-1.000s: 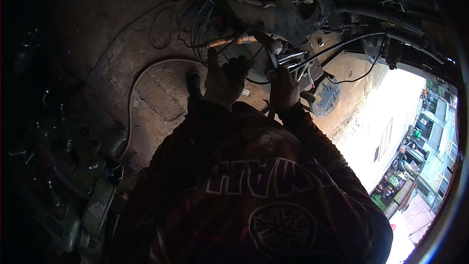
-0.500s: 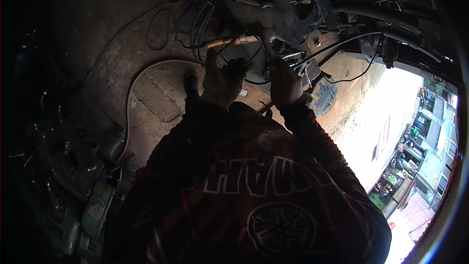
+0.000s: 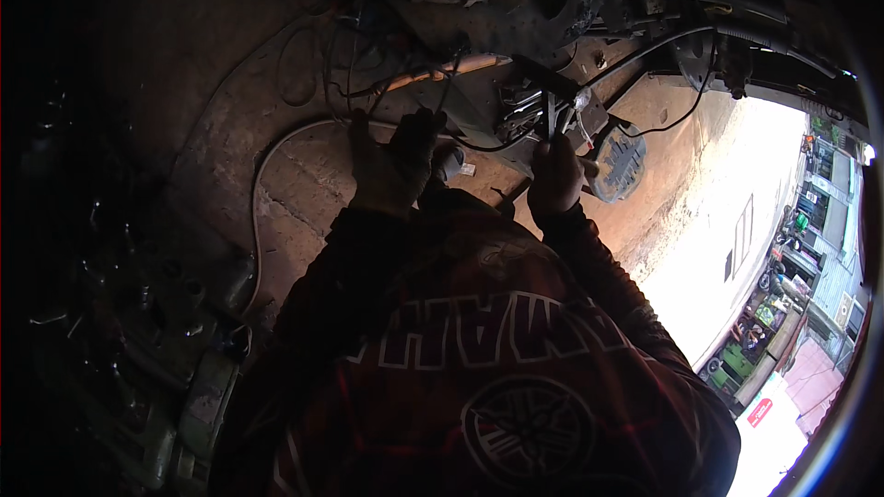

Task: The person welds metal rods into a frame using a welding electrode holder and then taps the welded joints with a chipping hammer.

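Observation:
My right hand is closed round the handle of a hammer, whose dark head is raised over a pile of metal pieces. To its left, my gloved left hand is held up with the thumb apart and the other fingers curled. Thin dark cables pass by its fingertips; what the fingers hold, if anything, is lost in shadow. Beyond both hands lies a long orange-brown bar, next to a dark metal frame.
A round, dark-patterned stool top stands right of my right hand. A pale hose curves over the brown floor. Greenish machinery fills the lower left. Black cables hang at the right, beside a bright opening onto a street.
My right hand has moved right with the hammer, away from the frame's near edge. My left hand has shifted left and slightly nearer. The view has turned a little.

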The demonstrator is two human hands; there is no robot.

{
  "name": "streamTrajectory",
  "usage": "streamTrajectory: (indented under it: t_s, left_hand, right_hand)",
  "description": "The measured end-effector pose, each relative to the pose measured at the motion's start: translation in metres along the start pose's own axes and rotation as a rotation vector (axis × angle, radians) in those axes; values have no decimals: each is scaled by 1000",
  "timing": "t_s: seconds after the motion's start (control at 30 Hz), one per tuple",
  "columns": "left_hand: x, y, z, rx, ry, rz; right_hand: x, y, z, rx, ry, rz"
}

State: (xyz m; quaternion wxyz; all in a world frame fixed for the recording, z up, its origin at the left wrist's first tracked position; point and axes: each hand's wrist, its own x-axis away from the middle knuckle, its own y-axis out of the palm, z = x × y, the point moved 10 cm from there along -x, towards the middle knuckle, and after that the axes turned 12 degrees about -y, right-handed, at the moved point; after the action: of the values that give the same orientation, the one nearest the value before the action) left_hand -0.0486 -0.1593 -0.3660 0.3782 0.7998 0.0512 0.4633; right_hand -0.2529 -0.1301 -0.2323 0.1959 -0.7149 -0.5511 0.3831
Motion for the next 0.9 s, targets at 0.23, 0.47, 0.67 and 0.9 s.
streamTrajectory:
  t_s: [0.23,0.47,0.67,0.9]
  left_hand:
    - [-15,13,19,204,-26,-33]
    - [-20,15,3,183,-115,-43]
    - [-20,24,1,201,-110,-154]
    - [-21,22,7,277,-128,-131]
  right_hand:
    - [-12,16,-16,-53,-71,-131]
    - [-34,27,-55,-32,-297,-141]
    - [-21,48,-46,177,-428,-296]
    - [-19,24,-25,-19,-60,-126]
